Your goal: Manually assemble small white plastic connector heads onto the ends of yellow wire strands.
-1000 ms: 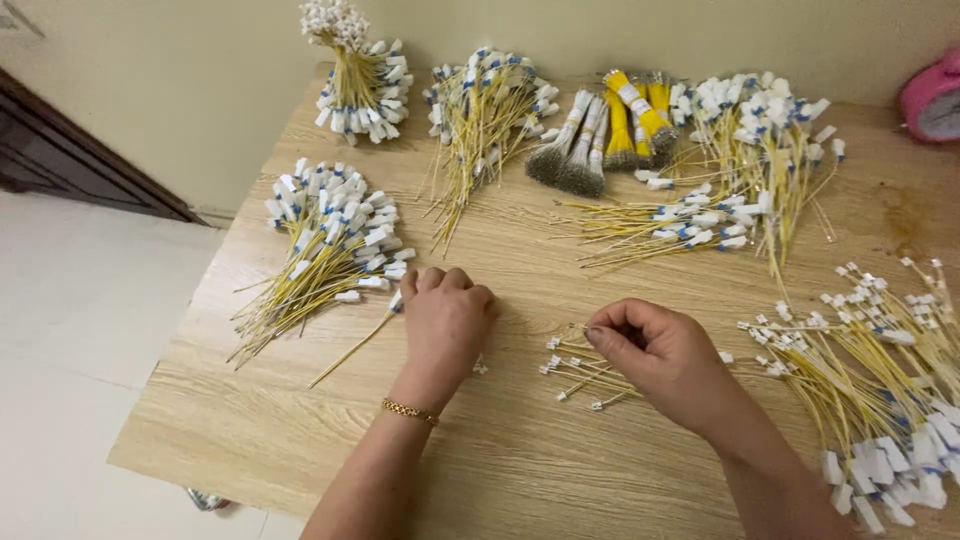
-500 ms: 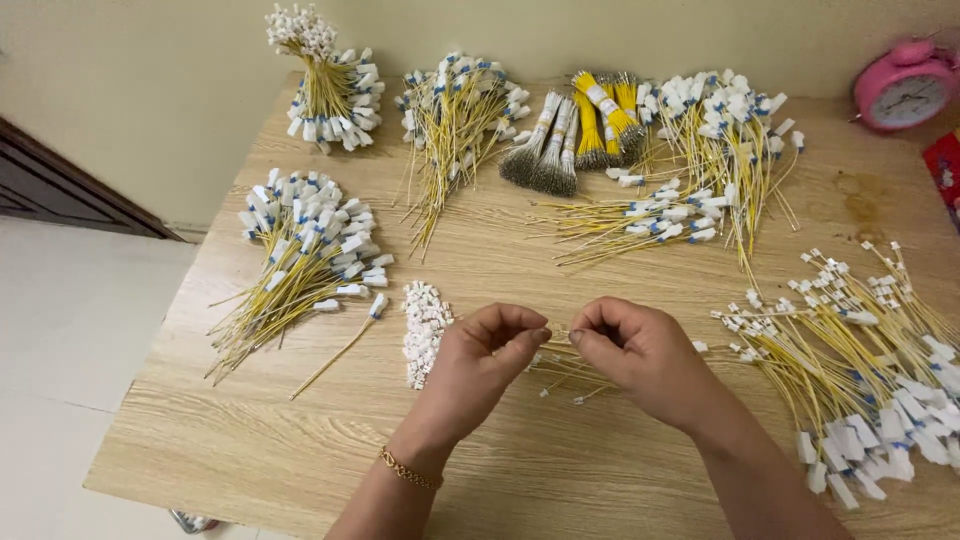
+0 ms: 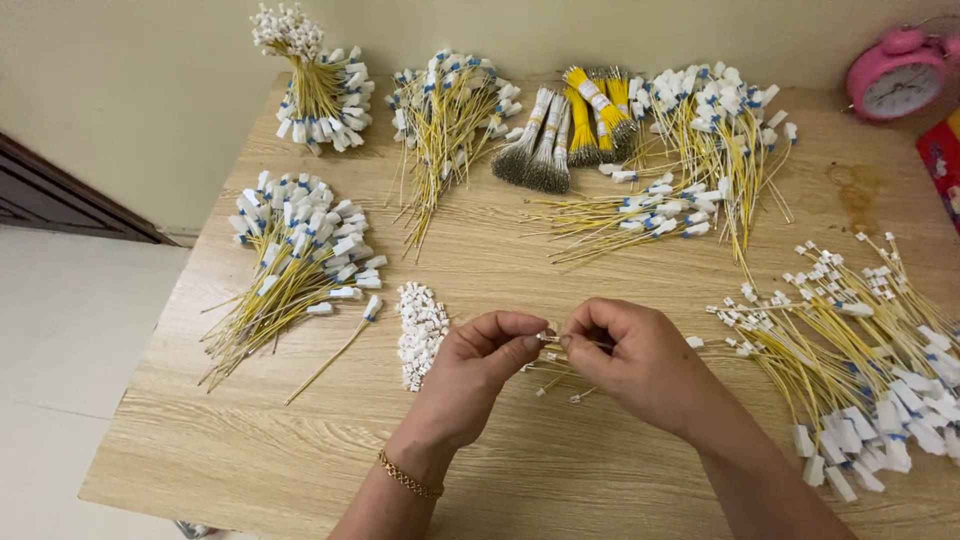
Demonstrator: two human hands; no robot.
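Both hands meet mid-table over the wooden table (image 3: 520, 480). Left hand (image 3: 478, 375) pinches a small white connector (image 3: 546, 337) between thumb and forefinger; right hand (image 3: 630, 358) pinches the thin yellow wire (image 3: 590, 344) right at it, fingertips nearly touching. Loose wires (image 3: 555, 378) lie under the hands. Small pile of white connectors (image 3: 420, 330) just left of the left hand. Bundle of tagged yellow wires (image 3: 860, 350) to the right, another bundle (image 3: 295, 265) to the left

bare tabletop (image 3: 560, 470) near edge (front), wire bundles (image 3: 300, 260) flanking
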